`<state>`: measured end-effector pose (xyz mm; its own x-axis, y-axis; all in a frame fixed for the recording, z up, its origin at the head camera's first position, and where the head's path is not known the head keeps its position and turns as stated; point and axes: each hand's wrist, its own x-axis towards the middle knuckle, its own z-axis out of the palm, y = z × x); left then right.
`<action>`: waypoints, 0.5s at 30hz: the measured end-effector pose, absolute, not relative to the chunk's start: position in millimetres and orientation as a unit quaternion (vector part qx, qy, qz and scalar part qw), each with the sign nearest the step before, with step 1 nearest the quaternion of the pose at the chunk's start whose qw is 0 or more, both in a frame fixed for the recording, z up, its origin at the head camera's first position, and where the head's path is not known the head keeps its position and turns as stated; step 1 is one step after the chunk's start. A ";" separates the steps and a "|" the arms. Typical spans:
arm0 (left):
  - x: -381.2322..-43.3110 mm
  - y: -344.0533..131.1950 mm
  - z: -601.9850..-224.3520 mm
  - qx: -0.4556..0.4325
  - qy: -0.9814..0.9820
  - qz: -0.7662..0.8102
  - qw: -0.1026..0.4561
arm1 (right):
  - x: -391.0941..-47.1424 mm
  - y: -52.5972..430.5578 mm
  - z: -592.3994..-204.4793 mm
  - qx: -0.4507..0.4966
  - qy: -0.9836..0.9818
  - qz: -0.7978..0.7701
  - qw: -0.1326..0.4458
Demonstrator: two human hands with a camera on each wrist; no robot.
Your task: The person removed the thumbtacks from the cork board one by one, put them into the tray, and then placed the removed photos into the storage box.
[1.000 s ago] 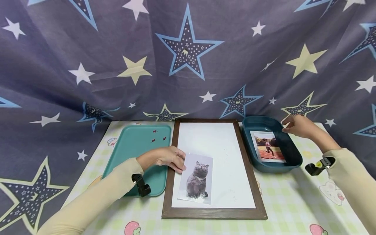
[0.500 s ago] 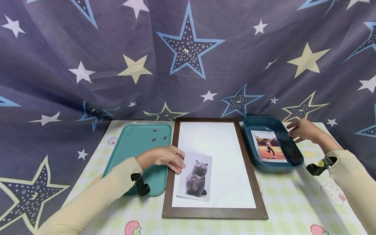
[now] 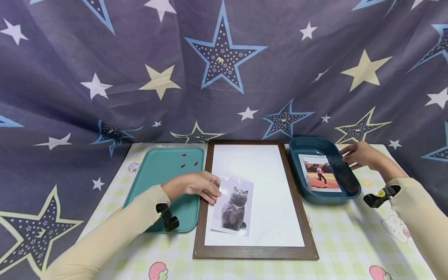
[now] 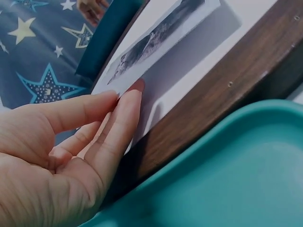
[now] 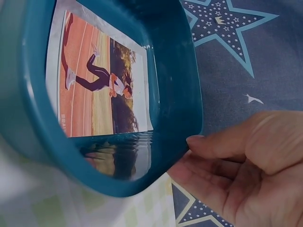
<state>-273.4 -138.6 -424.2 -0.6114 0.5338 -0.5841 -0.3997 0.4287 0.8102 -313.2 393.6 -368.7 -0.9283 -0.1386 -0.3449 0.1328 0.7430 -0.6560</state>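
Note:
My left hand [image 3: 202, 187] pinches the upper left edge of a cat photo [image 3: 233, 210] between thumb and fingers. In the left wrist view the photo [image 4: 147, 52] is tilted, its near edge raised above the white board [image 3: 259, 182], which has a brown wooden frame [image 3: 257, 252]. At the far right, my right hand [image 3: 362, 155] is at the rim of a dark teal basin [image 3: 353, 182]. The right wrist view shows the thumb [image 5: 201, 141] on the rim, with the fingers behind it outside the wall. Inside the basin lies a photo of a runner [image 5: 97, 78].
A green tray [image 3: 157, 167] lies left of the frame, close against it, with 3 red push pins [image 3: 182, 166] on it. A checked tablecloth [image 3: 196, 270] covers the table. A dark star-patterned cloth [image 3: 140, 46] hangs directly behind.
My right hand has shifted slightly right and down along the basin's rim. The cat photo has moved slightly upward in my left hand's hold; the left hand has hardly moved.

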 end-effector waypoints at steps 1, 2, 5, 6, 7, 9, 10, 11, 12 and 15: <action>-274.1 -138.1 -423.2 0.046 0.723 0.532 0.438 | -313.1 393.8 -368.6 0.001 0.913 -0.361 0.189; -274.9 -137.4 -422.1 0.045 0.724 0.532 0.437 | -313.0 394.1 -368.4 0.003 0.911 -0.365 0.190; -277.1 -135.3 -417.2 0.046 0.728 0.529 0.433 | -312.8 396.0 -368.0 0.016 0.903 -0.381 0.196; -277.9 -134.5 -415.1 0.044 0.729 0.529 0.431 | -312.7 396.9 -367.8 0.022 0.900 -0.387 0.200; -278.7 -133.6 -413.1 0.044 0.731 0.529 0.428 | -312.7 397.7 -367.5 0.028 0.897 -0.392 0.204; -280.3 -131.7 -408.7 0.045 0.734 0.528 0.424 | -312.9 399.5 -367.1 0.040 0.891 -0.399 0.212; -281.2 -130.8 -406.7 0.045 0.736 0.528 0.422 | -313.0 400.3 -367.0 0.045 0.889 -0.402 0.216; -282.0 -129.7 -404.4 0.045 0.737 0.527 0.420 | -313.0 401.1 -366.8 0.049 0.887 -0.403 0.220; -283.1 -128.6 -402.4 0.045 0.738 0.526 0.419 | -313.0 401.7 -366.6 0.051 0.885 -0.404 0.224; -286.3 -125.0 -395.6 0.047 0.741 0.525 0.416 | -312.9 403.0 -366.4 0.056 0.882 -0.408 0.229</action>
